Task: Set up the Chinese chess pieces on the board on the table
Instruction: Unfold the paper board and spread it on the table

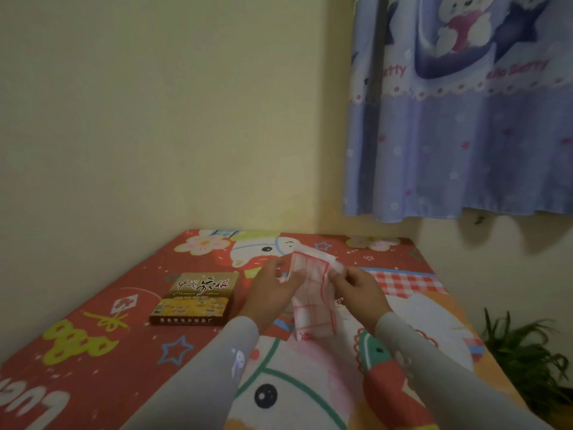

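Both hands pinch the folded paper board [313, 293] at centre frame, left hand [273, 287] and right hand [356, 287] on opposite edges, its long axis hanging downward. The Chinese chess box [195, 299] lies closed, left of the left hand.

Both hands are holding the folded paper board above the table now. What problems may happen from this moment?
1. The folded board looks like thin paper or plastic; the left hand and right hand pinch its two edges, so a hard pull might tear it along a crease.
2. The chess box lies close to the left of the hands; the opened board may overlap it or sit unevenly.
3. After folding, the creases may keep the sheet from lying flat, and pieces could slide.
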Demonstrator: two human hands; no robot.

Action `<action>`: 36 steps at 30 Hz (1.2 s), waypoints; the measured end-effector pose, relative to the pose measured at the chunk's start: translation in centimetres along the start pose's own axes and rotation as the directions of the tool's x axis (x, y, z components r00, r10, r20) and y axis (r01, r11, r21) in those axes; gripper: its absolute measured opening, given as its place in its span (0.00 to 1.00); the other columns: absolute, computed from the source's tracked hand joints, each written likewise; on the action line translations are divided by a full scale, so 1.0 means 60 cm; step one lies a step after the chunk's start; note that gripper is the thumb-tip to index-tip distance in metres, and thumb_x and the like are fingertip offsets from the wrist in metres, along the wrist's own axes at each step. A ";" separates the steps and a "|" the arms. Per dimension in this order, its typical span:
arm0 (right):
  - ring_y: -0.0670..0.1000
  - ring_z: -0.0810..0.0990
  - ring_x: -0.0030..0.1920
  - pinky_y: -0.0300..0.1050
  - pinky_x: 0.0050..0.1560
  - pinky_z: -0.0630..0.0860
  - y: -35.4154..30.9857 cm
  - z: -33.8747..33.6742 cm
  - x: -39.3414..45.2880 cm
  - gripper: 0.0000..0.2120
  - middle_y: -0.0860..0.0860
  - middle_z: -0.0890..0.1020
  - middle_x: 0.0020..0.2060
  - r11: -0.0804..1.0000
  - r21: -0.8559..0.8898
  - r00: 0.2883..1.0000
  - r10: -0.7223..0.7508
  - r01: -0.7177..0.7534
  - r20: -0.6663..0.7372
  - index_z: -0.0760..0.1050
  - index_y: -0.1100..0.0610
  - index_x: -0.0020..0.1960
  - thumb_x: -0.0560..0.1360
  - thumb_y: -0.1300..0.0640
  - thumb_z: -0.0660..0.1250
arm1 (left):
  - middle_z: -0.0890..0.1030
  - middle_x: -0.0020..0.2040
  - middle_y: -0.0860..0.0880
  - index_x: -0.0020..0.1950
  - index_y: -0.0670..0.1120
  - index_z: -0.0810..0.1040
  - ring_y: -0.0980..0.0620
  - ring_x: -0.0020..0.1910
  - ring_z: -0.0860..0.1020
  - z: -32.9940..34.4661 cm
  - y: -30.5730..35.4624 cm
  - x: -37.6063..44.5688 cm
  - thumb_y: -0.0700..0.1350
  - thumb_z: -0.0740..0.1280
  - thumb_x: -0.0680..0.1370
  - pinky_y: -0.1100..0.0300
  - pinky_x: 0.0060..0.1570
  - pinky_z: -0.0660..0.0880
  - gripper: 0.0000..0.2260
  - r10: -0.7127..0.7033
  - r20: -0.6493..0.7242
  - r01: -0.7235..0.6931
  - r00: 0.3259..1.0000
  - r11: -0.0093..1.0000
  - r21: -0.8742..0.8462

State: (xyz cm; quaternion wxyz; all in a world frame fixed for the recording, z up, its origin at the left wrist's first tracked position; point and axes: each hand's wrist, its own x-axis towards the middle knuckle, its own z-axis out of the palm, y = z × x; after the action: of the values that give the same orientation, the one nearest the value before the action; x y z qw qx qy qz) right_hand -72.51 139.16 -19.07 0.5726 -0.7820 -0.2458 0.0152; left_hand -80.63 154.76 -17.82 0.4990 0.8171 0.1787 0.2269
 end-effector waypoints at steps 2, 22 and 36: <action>0.53 0.77 0.35 0.48 0.39 0.76 -0.008 0.000 0.001 0.16 0.54 0.77 0.31 0.994 0.092 0.999 0.053 -0.053 0.006 0.72 0.59 0.35 0.77 0.52 0.65 | 0.75 0.52 0.55 0.57 0.50 0.72 0.58 0.50 0.74 0.009 -0.004 -0.009 0.52 0.71 0.75 0.78 0.40 0.65 0.15 0.033 0.000 -0.033 0.999 0.999 0.033; 0.61 0.83 0.40 0.55 0.45 0.83 0.014 -0.057 -0.022 0.14 0.62 0.82 0.39 0.930 0.280 0.961 0.267 -0.236 -0.077 0.75 0.63 0.41 0.77 0.52 0.67 | 0.84 0.42 0.44 0.51 0.41 0.78 0.47 0.39 0.82 -0.027 -0.032 0.017 0.42 0.63 0.81 0.57 0.36 0.78 0.06 -0.237 0.102 0.259 0.966 0.883 -0.392; 0.52 0.78 0.39 0.38 0.33 0.65 0.058 -0.078 -0.062 0.18 0.55 0.82 0.39 0.827 -0.454 0.936 0.225 -0.331 -0.272 0.78 0.60 0.43 0.82 0.53 0.54 | 0.80 0.46 0.41 0.44 0.46 0.74 0.45 0.44 0.80 -0.097 -0.051 -0.004 0.39 0.60 0.82 0.54 0.40 0.81 0.09 -0.351 -0.027 0.273 0.936 0.771 -0.576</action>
State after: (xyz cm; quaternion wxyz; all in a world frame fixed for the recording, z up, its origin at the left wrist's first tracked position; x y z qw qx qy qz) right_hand -73.07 132.76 -21.54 0.3682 -0.9265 -0.0635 -0.0456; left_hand -84.22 160.26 -18.27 0.7351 0.5750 0.2698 0.2372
